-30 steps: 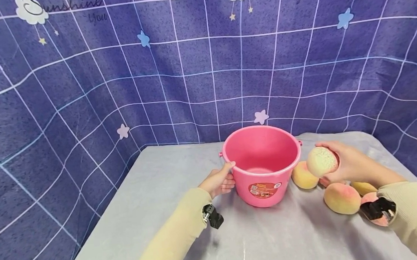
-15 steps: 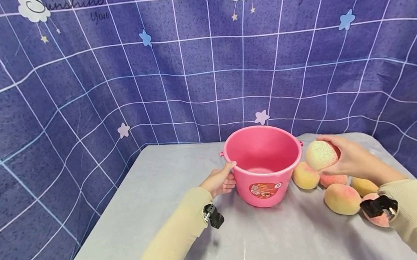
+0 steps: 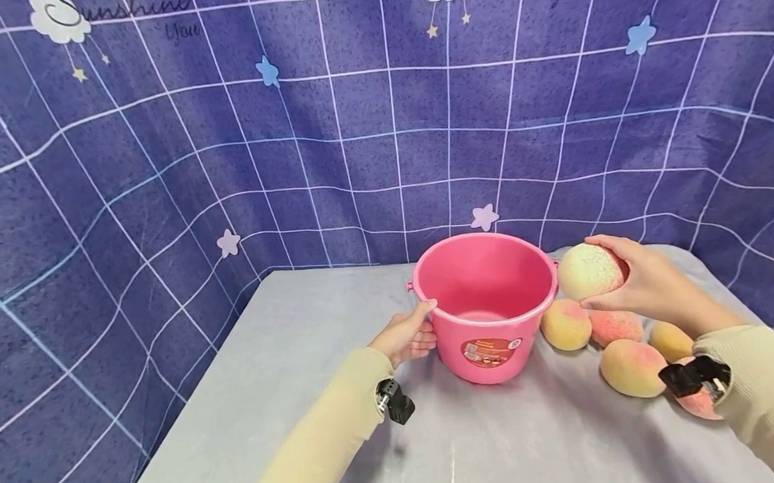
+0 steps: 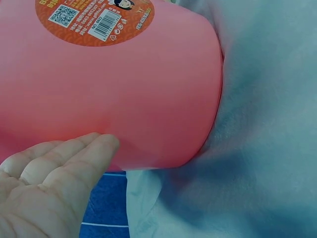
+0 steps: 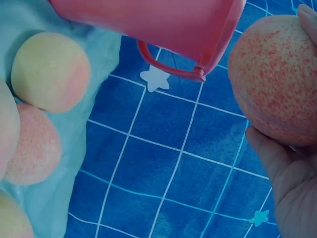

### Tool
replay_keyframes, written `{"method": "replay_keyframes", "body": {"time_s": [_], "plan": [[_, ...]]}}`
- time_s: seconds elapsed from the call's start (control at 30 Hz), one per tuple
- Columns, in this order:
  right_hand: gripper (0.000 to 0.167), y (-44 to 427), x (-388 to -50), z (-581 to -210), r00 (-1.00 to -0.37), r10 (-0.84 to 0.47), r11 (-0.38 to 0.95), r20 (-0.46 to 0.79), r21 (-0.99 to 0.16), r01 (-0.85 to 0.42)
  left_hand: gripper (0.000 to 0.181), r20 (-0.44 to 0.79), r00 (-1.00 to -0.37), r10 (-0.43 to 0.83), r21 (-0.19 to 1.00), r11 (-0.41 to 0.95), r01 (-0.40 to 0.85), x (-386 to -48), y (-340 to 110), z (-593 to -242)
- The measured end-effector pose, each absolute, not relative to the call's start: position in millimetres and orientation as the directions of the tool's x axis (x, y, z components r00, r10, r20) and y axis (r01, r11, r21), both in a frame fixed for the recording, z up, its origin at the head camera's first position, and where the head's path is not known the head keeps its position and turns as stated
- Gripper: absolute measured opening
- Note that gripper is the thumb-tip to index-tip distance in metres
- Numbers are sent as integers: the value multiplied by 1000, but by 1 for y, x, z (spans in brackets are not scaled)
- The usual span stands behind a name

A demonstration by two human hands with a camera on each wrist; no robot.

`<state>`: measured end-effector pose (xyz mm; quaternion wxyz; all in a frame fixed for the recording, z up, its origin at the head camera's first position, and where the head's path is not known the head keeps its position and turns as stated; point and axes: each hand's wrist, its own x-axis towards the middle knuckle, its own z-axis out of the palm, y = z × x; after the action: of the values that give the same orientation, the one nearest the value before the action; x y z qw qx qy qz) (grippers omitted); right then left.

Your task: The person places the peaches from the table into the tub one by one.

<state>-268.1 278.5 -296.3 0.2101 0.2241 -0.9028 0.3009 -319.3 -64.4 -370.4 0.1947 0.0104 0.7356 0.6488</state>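
The speckled peach (image 3: 589, 271) is gripped in our right hand (image 3: 653, 285), fingers over its upper side and thumb beneath. We hold it raised above the worktop (image 3: 263, 403), just beside the rim of the pink bucket (image 3: 492, 330) and apart from it. With our left hand (image 3: 404, 337) we grip the near-left rim of the bucket: thumb over the edge, other fingers against the outer wall. The bucket stands upright between our hands, its oval label (image 3: 490, 353) turned towards us. The bucket handle (image 5: 168, 71) hangs on the side towards our right hand.

Below our right hand we find a yellow-pink peach (image 3: 566, 326) next to the bucket and a coral peach (image 3: 615, 327) beside it. Nearer our right wrist lie a large blushed peach (image 3: 632, 368), a yellow fruit (image 3: 671, 340) and a pink peach (image 3: 700, 402), the last partly hidden by the wrist camera (image 3: 691, 378).
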Motion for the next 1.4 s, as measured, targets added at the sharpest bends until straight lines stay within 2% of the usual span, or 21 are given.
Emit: {"method": "replay_keyframes", "body": {"time_s": [0.17, 0.37, 0.7, 0.97, 1.4], "plan": [[85, 280, -269, -294, -821, -275, 716, 500, -463, -523, 77, -270, -923, 274, 960, 153, -235, -318, -64, -371], [84, 280, -267, -287, -874, -319, 725, 367, -499, -475, 77, -270, -921, 281, 960, 149, -236, -320, -65, -371], [81, 276, -271, -270, -872, -414, 770, 261, -411, -489, 77, -266, -921, 284, 961, 148, -232, -318, -66, -371], [76, 266, -277, -261, -875, -435, 753, 212, -447, -483, 76, -268, -924, 273, 961, 149, -235, -318, -65, -371], [80, 250, -282, -262, -841, -441, 728, 313, -424, -539, 76, -270, -923, 274, 960, 146, -238, -316, -65, -369]]}}
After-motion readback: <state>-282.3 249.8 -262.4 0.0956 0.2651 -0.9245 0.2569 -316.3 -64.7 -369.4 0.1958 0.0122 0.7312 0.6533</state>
